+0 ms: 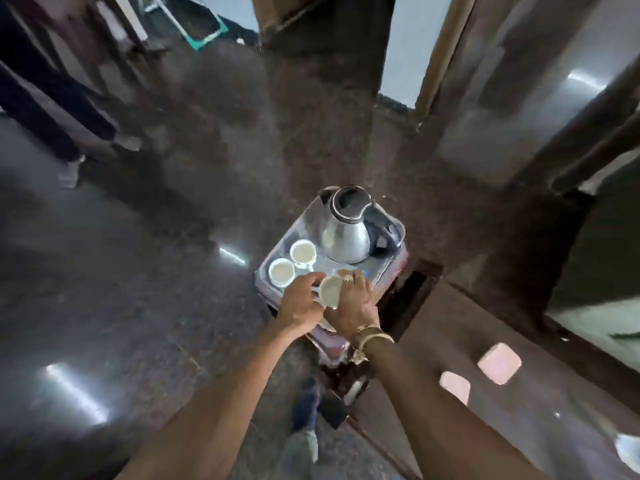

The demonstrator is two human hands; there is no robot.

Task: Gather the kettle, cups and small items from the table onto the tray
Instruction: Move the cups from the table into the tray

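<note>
A steel kettle [344,230] with a black handle stands at the far end of a metal tray [304,223]. Two white cups [303,252] [282,271] sit upright side by side on the tray's left part. A third white cup [330,290] is tilted on its side over the tray's near edge. My left hand [301,304] and my right hand [355,301] both hold this cup, one on each side. My right wrist wears gold bangles. The near end of the tray is hidden under my hands.
The tray rests on a small pinkish stand [332,344] on a dark polished floor. A brown counter [519,393] at right carries two pale pink square items [499,363] [455,386]. Another person's legs [65,133] stand at far left. My own foot [304,403] shows below.
</note>
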